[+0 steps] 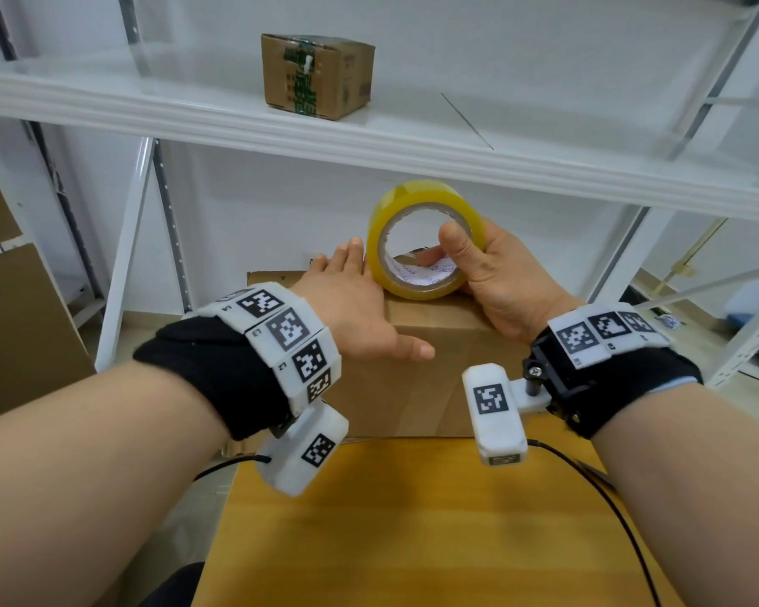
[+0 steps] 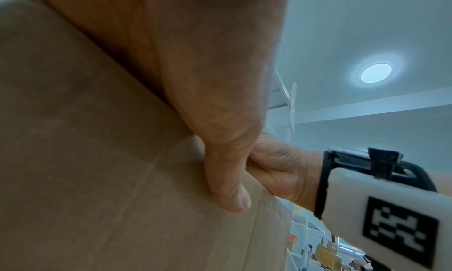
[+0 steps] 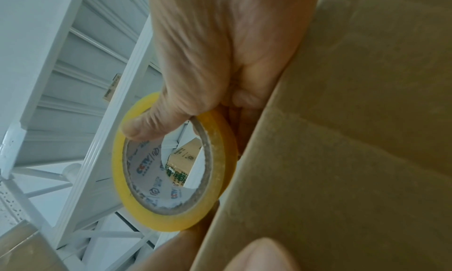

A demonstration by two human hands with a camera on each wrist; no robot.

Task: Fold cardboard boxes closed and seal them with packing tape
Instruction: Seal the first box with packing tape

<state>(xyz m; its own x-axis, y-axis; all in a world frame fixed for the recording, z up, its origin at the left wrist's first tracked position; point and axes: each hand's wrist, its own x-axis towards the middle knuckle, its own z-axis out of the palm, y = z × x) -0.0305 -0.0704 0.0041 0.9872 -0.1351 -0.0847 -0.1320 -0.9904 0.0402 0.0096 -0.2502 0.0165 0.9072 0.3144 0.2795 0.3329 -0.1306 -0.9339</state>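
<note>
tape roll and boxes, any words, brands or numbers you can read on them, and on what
"CCTV": blue letters printed on the inner core of the yellow tape roll, seen in the right wrist view.
Other logos and small print on that core: too blurred to read.
Green print and side labels on the small cardboard box on the white shelf: too small to read.

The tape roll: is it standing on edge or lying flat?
On edge: the tape roll stands upright on the box, its hole facing the camera.

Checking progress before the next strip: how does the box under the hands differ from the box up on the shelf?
The near box sits on the yellow table under both hands; the shelf box stands untouched. The near box looks plain; the shelf box carries green print. Both are brown cardboard, flaps down.
</note>
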